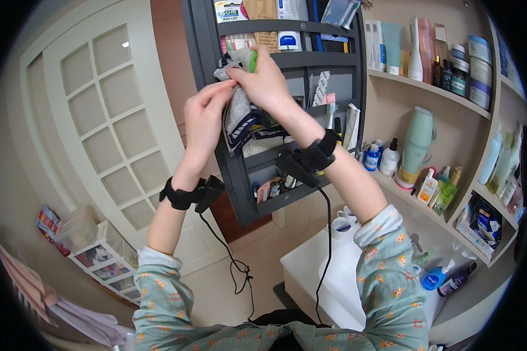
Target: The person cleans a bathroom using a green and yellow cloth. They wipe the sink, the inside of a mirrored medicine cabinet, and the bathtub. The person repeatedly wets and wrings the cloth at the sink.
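Note:
A grey cloth (239,105) with navy stripes and a bright green part hangs between my two hands, in front of a dark grey cabinet door with shelves (211,94). My right hand (265,81) grips its upper part beside the green patch. My left hand (208,112) pinches its left edge, fingertips close to the right hand's. Behind the cloth the door's racks hold a dental care package (231,12), a brown paper packet (261,9), a toothbrush (331,115) and small items in the bottom rack. The cloth hides part of the middle racks.
Open shelves (430,92) at right hold bottles, jars, tubes and a mint green hair dryer-like appliance (417,138). Below are a white washbasin (340,281) and cups (341,226). At left stand a white paned door (110,118) and plastic drawers (101,259). Black cables (329,232) hang from both wrist straps.

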A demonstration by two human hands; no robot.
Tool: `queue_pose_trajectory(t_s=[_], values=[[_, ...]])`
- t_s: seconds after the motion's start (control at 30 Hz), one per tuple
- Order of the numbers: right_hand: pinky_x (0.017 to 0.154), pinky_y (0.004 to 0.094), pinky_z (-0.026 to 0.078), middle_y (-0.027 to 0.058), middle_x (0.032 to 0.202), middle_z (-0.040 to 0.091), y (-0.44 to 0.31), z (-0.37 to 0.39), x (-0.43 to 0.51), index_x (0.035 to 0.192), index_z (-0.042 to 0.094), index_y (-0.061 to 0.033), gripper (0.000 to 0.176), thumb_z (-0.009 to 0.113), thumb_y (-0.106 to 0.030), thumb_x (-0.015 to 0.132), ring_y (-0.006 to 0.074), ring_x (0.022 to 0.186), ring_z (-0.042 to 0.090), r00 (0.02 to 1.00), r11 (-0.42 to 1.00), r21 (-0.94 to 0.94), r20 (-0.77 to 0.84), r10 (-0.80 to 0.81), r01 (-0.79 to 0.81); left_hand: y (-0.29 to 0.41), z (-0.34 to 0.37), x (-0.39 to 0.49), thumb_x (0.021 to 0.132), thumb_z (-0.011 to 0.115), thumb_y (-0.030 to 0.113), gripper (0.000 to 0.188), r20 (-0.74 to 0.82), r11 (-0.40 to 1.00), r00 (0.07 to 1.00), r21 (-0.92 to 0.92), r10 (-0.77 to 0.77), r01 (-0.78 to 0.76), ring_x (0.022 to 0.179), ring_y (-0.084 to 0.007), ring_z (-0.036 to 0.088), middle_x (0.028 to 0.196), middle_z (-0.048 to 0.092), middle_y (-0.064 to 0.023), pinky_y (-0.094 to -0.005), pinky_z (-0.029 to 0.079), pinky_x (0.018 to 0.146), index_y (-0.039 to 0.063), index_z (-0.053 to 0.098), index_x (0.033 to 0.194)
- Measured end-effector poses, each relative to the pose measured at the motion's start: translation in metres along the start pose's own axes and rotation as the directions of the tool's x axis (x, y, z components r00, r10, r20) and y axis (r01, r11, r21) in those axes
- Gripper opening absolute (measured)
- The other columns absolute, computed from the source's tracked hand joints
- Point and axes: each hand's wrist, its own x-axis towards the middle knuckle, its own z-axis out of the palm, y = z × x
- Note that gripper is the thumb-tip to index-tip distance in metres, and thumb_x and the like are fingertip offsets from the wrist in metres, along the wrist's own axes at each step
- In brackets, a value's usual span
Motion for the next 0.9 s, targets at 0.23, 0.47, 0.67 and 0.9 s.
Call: queue_pose_trajectory(t_s=[0.23,0.47,0.67,0.9], values=[[0.088,0.0418,0.044,0.0246,0.106,0.060,-0.002,-0.010,0.006,0.118,0.046,-0.0007,0.056,0.066,-0.032,0.076,0.0383,0.102,0.057,1.000,0.977,-0.213,-0.028,-0.011,0.005,-0.035,0.003,-0.009,0.089,0.056,0.022,0.041,-0.315,0.768,0.890,0.638,0.330,-0.059,0.095,-0.0259,0.051,0.102,0.054,-0.0111,-0.0367,0.039,0.086,0.002,0.050,0.123],[0.085,0.0365,0.046,0.0216,0.105,0.062,0.015,-0.046,0.027,0.118,0.049,0.0000,0.060,0.068,-0.037,0.075,0.0331,0.100,0.060,0.997,0.910,-0.411,0.021,0.070,-0.055,-0.041,-0.010,-0.020,0.089,0.055,0.020,0.045,-0.179,0.689,0.937,0.720,0.299,-0.082,0.099,-0.0272,0.049,0.108,0.053,-0.0121,-0.0362,0.038,0.088,0.004,0.046,0.131],[0.091,0.0382,0.044,0.0241,0.111,0.059,0.041,-0.075,0.059,0.115,0.055,0.0010,0.067,0.072,-0.040,0.065,0.0365,0.106,0.057,0.992,0.881,-0.469,0.067,0.109,-0.065,-0.041,-0.012,-0.018,0.089,0.057,0.018,0.046,-0.151,0.719,0.931,0.679,0.333,-0.148,0.100,-0.0269,0.049,0.111,0.054,-0.0123,-0.0359,0.039,0.089,0.003,0.046,0.131],[0.080,0.0319,0.048,0.0202,0.097,0.066,0.070,-0.121,0.082,0.097,0.065,0.0078,0.057,0.077,-0.033,0.061,0.0288,0.088,0.064,0.973,0.883,-0.436,0.058,0.223,-0.177,-0.034,-0.020,-0.018,0.090,0.056,0.023,0.049,-0.081,0.672,0.961,0.730,0.265,-0.124,0.109,-0.0271,0.047,0.115,0.052,-0.0138,-0.0360,0.036,0.095,0.004,0.044,0.133]])
